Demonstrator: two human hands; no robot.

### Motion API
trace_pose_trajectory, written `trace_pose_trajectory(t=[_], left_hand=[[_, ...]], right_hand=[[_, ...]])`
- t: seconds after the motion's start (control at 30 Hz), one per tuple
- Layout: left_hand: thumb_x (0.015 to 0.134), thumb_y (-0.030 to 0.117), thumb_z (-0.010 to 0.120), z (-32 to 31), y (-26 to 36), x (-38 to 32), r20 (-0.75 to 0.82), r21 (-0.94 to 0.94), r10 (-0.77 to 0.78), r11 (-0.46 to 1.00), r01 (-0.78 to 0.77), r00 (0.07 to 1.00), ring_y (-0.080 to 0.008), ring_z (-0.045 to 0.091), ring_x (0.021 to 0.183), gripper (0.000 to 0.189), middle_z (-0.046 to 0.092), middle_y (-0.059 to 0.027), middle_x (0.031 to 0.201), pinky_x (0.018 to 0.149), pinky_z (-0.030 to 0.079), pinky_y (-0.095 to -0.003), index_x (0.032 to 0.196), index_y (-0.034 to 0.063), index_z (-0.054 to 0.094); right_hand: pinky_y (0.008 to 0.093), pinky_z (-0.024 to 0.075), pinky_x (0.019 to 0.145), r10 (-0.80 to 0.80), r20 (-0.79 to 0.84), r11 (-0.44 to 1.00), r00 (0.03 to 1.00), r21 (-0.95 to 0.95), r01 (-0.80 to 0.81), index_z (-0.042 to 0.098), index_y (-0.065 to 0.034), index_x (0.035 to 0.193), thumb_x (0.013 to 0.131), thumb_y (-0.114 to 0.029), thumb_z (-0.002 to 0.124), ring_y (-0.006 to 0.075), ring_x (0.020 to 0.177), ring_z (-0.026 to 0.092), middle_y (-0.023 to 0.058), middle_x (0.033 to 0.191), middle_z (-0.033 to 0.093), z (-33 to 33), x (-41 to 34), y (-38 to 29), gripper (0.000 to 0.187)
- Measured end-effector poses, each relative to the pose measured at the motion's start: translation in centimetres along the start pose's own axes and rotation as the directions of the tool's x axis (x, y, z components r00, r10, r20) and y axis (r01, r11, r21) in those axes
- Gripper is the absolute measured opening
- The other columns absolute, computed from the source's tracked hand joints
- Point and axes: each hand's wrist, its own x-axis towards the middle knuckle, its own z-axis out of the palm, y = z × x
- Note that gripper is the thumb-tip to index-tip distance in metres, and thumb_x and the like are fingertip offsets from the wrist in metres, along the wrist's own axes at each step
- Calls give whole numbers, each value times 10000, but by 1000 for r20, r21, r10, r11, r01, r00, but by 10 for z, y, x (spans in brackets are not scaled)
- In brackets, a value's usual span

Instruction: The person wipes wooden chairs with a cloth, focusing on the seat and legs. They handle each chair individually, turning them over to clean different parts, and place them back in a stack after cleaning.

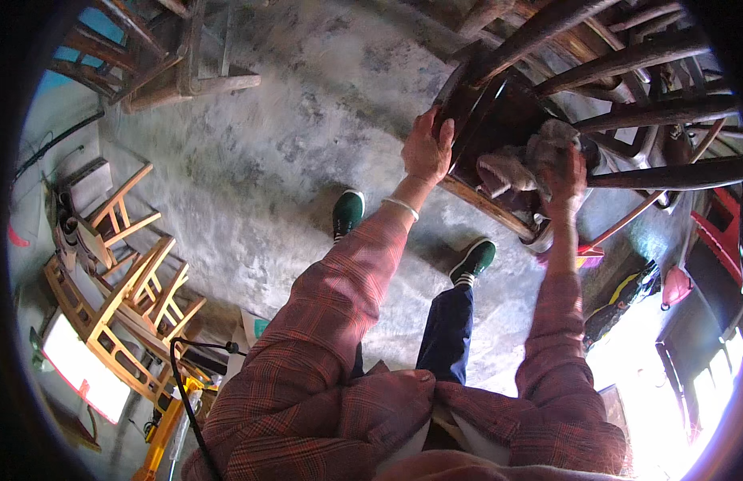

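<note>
My left hand (428, 147) grips the near left edge of a piece of dark wooden furniture (494, 114), thumb on top and fingers over the rim. My right hand (567, 177) holds a crumpled greyish cloth (552, 141) against the right part of the same dark, glossy surface. A loose fold of the cloth hangs to the left of that hand, and the fingertips are partly hidden in it. Along the near side of the furniture runs a lighter brown wooden edge (488, 205).
Dark wooden legs (639, 60) jut out across the upper right. A broom (589, 256) leans below them. Light wooden chairs (137, 288) stand at left, and a wooden frame (194, 84) is at upper left. My green shoes (349, 210) rest on the concrete floor (257, 180).
</note>
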Motion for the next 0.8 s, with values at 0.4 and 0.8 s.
trace_pose_trajectory(t=[0.4, 0.8], left_hand=[[912, 483, 439, 12, 16, -5, -173, 518, 130, 855, -22, 976, -367, 613, 998, 477, 635, -124, 1165, 834, 486, -467, 1226, 153, 583], [928, 443, 470, 0, 12, 0, -185, 578, 251, 810, -101, 950, -391, 543, 1110, 508, 567, -214, 1223, 934, 433, -450, 1266, 68, 525]], right_hand=[[511, 407, 887, -85, -136, 995, 987, -72, 75, 667, -302, 1098, 632, -301, 753, 356, 1151, 460, 116, 1272, 490, 10, 50, -51, 473], [318, 506, 828, 355, 550, -266, 756, 835, -482, 629, -51, 1111, 725, -142, 668, 175, 987, 601, 80, 1088, 627, -77, -174, -17, 399]])
